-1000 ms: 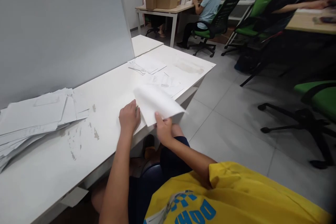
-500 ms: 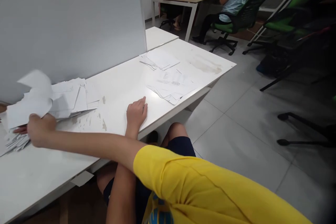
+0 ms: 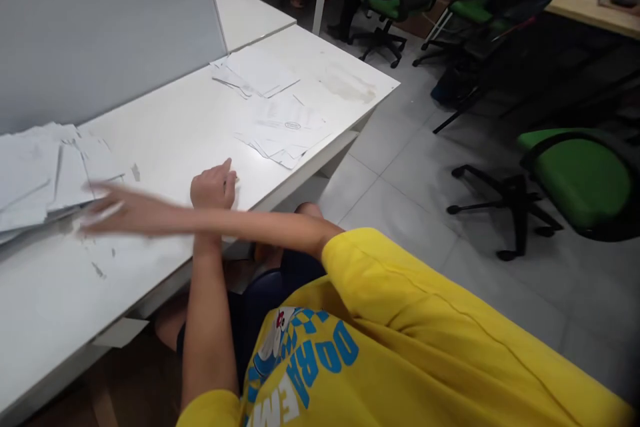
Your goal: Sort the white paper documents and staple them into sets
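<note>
My right hand (image 3: 135, 210) was positioned over the white table (image 3: 160, 120), at the near right edge of the stack of papers (image 3: 25, 173). Its grip was wide: the fingers were spread and pointed toward the stack. The hand was blurred, and I could not tell whether the fingertips touched the sheets. The right forearm (image 3: 270, 227) crossed above the left forearm (image 3: 207, 307), near the left wrist.

My left hand (image 3: 210, 188) rested at the near side of the table. Its grip was narrow, with the fingers curled inward and the thumb alongside. I could not tell whether a small object was enclosed in it.

The stack of papers occupied the left of the table, against the foot of the grey partition (image 3: 110, 27); its sheets overlapped unevenly. A group of loose sheets (image 3: 273, 123) lay flat beyond the left hand, close to the front edge; the top sheet carried an oval mark. A further pile of sheets (image 3: 260, 70) lay behind that group, near the end of the partition. A brownish stain (image 3: 350, 83) marked the table's far right corner.

A green chair (image 3: 575, 180) stood on the tiled floor to the right, well apart from the table.
</note>
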`<state>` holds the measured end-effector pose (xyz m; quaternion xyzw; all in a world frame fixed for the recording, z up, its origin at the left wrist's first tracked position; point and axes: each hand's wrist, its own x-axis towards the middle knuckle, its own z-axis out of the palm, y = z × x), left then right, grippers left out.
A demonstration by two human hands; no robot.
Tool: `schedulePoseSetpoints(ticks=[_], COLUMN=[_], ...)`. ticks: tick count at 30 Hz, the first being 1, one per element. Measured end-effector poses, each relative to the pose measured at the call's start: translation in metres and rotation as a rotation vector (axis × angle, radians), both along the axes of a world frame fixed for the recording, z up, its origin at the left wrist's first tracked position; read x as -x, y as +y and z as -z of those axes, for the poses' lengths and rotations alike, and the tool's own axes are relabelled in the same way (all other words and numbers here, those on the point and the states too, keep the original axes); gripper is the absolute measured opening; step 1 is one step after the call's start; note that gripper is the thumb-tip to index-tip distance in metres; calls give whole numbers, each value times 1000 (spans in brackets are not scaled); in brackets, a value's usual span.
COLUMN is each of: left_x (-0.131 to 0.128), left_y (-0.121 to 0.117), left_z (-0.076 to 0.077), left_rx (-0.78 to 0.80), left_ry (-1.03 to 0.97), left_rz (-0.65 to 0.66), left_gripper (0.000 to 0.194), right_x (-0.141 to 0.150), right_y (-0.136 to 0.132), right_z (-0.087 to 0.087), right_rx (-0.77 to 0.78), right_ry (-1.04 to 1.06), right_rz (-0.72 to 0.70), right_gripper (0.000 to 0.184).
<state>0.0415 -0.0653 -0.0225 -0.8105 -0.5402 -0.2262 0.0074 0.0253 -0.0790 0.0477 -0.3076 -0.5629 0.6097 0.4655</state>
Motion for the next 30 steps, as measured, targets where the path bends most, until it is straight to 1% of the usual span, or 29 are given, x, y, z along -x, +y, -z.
schedulePoseSetpoints(ticks=[1, 3, 4, 5, 7, 8, 10, 11, 13, 15, 16, 17, 19, 20, 21, 22, 23, 25, 27, 28, 30], left_x=[-1, -2, -2, -2, -2, -2, -2, -1, 0, 1, 2, 2, 2, 2, 2, 3, 3, 3, 4, 4, 5], left_y=[0, -1, -2, -3, -5, -6, -7, -6, -5, -5, -5, -5, -5, -6, -7, -7, -7, -8, -8, -8, -8], left_z=[1, 2, 2, 1, 0, -1, -2, -2, -2, -1, -1, -1, -2, -3, -3, -4, -4, -3, -2, -1, 0], left_rx=[3, 10, 11, 8, -5, -9, -10, -11, -13, -9, -5, 0, 6, 6, 3, 0, -3, -10, -20, -26, -36], left_ry=[1, 4, 3, 1, -1, 3, 18, 26, 39, 44, 43, 41, 38, 39, 41, 41, 40, 36, 37, 40, 46], left_rz=[-1, -13, -17, -18, -11, -7, -7, -9, -11, -12, -11, -9, -4, -2, -2, -1, 1, 6, 6, 3, -7], left_gripper=[50, 49, 49, 49, 50, 50, 49, 49, 49, 49, 49, 49, 49, 49, 49, 49, 49, 49, 49, 48, 47], right_x=[-37, -114, -151, -185, -243, -266, -297, -307, -318, -324, -327, -332, -346, -355, -364, -372, -379, -385, -380, -373, -356], right_y=[12, 35, 45, 53, 61, 60, 52, 46, 34, 26, 24, 23, 26, 28, 30, 33, 35, 37, 39, 39, 39], right_z=[9, 25, 34, 43, 63, 73, 89, 95, 101, 102, 102, 102, 103, 104, 106, 107, 108, 107, 104, 101, 96], right_rx=[-99, -191, -218, -230, -187, -137, -46, -36, -70, -98, -76, -28, 129, 213, 280, 322, 337, 316, 292, 279, 245], right_ry=[-122, -416, -587, -745, -997, -1100, -1239, -1273, -1291, -1273, -1254, -1226, -1135, -1068, -978, -880, -787, -656, -596, -596, -635], right_rz=[66, 467, 549, 583, 617, 633, 674, 708, 786, 869, 924, 997, 1169, 1229, 1254, 1248, 1221, 1162, 1119, 1080, 983], right_gripper=[61, 63, 66, 69, 79, 84, 84, 81, 73, 66, 65, 65, 70, 73, 74, 71, 64, 42, 26, 24, 24])
